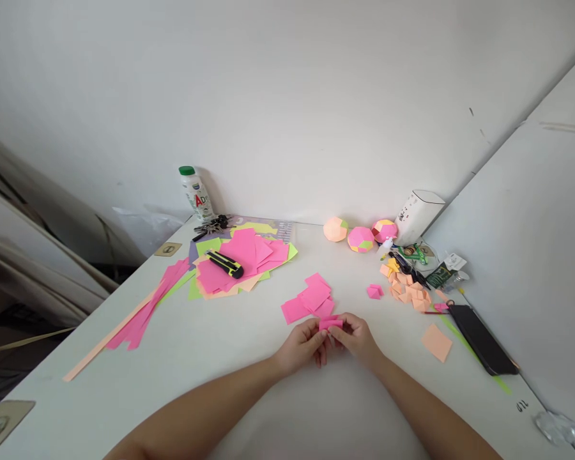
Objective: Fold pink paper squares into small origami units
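Pink paper piece (330, 324), partly folded, was pinched between both hands just above the white table (211, 358).

The left hand (301, 346) and right hand (359, 337) each closed their fingertips on one end of it, probably so the crease could be pressed while the paper stayed level and close to the body. Just beyond lay a few loose pink squares (309, 299), within easy reach as the next sheets. One folded pink unit (374, 291) sat apart to the right, near a heap of orange folded units (407, 291). Three finished paper balls (361, 234) stood back by the wall, out of the working space. A yellow-black utility knife (225, 264) rested on the stack of coloured sheets (242, 262) at the left.
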Available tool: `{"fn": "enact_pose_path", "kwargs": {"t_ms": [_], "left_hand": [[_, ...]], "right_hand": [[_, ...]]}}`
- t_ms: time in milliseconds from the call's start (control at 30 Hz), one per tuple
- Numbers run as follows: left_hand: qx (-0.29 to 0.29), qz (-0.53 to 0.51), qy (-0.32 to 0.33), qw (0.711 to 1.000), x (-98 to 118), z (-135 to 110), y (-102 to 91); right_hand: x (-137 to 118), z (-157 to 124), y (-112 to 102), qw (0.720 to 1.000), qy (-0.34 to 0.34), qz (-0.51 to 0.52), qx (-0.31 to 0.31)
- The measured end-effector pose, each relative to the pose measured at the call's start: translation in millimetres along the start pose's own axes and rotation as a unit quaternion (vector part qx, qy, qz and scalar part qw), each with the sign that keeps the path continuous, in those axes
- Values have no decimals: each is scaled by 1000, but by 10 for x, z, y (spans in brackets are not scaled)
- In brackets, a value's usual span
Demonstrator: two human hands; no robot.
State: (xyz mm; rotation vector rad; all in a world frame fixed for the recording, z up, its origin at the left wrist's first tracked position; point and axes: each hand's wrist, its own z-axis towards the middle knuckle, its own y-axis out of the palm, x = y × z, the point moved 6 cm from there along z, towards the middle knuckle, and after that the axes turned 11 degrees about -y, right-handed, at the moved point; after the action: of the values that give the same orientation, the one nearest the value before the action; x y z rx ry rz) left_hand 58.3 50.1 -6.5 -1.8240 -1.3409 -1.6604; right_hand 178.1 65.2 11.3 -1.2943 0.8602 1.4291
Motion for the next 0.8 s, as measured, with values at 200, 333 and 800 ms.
{"fn": "enact_pose_path", "kwargs": {"t_ms": [200,333,800], "left_hand": [[27,4,-20,999,-36,9,-29],[47,-3,-3,999,19,-24,-31],[35,-8,-22,999,9,-37,-30]], "right_hand": [[53,-77,60,997,17,21,68],[62,-109,63,999,-2,9,47],[71,-174,58,998,31,-16,-44]]}}
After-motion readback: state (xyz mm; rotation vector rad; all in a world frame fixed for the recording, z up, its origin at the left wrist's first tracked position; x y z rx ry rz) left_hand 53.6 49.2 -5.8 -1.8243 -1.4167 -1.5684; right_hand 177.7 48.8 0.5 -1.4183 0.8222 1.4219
